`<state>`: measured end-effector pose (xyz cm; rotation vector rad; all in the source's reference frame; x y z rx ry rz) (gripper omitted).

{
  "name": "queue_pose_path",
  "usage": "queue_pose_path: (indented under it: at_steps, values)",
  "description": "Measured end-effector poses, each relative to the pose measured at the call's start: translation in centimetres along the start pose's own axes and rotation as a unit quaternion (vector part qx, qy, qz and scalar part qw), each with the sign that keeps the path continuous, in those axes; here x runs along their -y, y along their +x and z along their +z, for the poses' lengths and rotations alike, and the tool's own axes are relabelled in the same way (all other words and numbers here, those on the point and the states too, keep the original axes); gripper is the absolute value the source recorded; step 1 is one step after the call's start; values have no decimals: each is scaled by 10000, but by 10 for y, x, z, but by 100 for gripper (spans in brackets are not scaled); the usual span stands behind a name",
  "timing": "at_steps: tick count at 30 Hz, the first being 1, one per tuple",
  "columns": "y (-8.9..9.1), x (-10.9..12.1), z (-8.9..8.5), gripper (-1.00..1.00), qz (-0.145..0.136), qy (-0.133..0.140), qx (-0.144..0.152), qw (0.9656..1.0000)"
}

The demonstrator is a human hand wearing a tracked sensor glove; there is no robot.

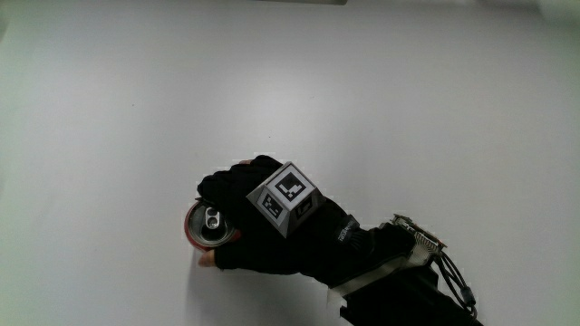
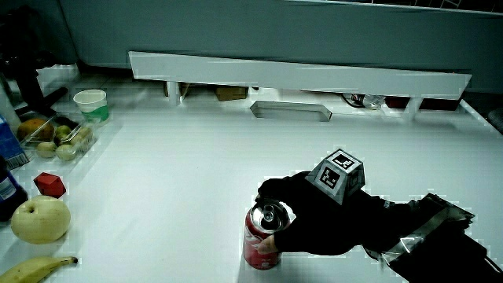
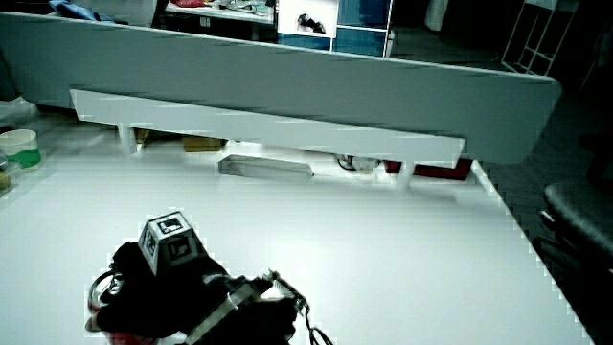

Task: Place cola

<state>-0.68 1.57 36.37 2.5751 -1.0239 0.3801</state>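
- Hand [image 1: 272, 231]: black-gloved, fingers curled around the side of the cola can [image 1: 210, 226], clasping its body; a bare fingertip shows pressed against the can's lower wall in the main view.
- Cola can: red body, silver top with pull-tab facing up. It stands upright on the white table [image 1: 136, 100], base on the surface as far as can be seen in a side view [image 2: 263, 237], at the part of the table close to the person.
- Patterned cube [image 1: 286, 199]: fixed on the back of the hand, grey faces with black-and-white square markings; seen also in both side views [image 2: 339, 176] [image 3: 170, 241].
- Writing: no brand name or lettering can be read on the can; only a pale marking on its red wall shows in a side view. A small white mark on the glove's cuff is not readable.
- Forearm [image 1: 408, 290]: dark sleeve with a small device and cable at the wrist.
- Other items, seen in a side view, well apart from the can: a banana [image 2: 35, 269] and an apple [image 2: 39, 218] at the table's edge close to the person; a red cube [image 2: 49, 185], a tray of fruit [image 2: 56, 137] and a white cup [image 2: 90, 104] farther from the person.
- A low partition [image 2: 299, 76] runs along the table's edge farthest from the person.
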Motion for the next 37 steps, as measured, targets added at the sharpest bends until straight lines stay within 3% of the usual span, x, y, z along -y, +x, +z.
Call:
queue_pose_path:
  at_steps: [7,15,18,19,20,21,23,24,25,26,28,29,30,31,34,36,37]
  values:
    - [6,0,-3,-39,-41,-257,-227,9994]
    - [13,6,0,-83,-78,-202,-484,9986]
    - [18,15,3,-100,-166,-415,-641,9969]
    - [24,19,-4,-100,-228,-442,-518,9974]
    - [25,25,1,-100,-228,-344,-701,9967]
    - [31,30,-6,-100,-316,-324,-489,9978]
    - [36,43,-6,-100,-356,-193,-597,9974]
    - [35,49,1,-100,-360,-193,-831,9957]
    - [43,55,-10,-100,-312,-22,-663,9973]
    - [44,62,-8,-100,-510,-228,-743,9957]
    - [49,75,-10,-100,-357,159,-824,9958]
    - [51,81,-12,-100,-391,107,-817,9958]
    - [52,87,-9,-100,-382,237,-933,9946]
    - [48,92,0,-100,-435,165,-1202,9917]
    - [57,107,-3,-100,-521,112,-1284,9903]
    - [61,115,1,-100,-603,118,-1510,9866]
    - [66,119,-2,-100,-647,79,-1426,9876]
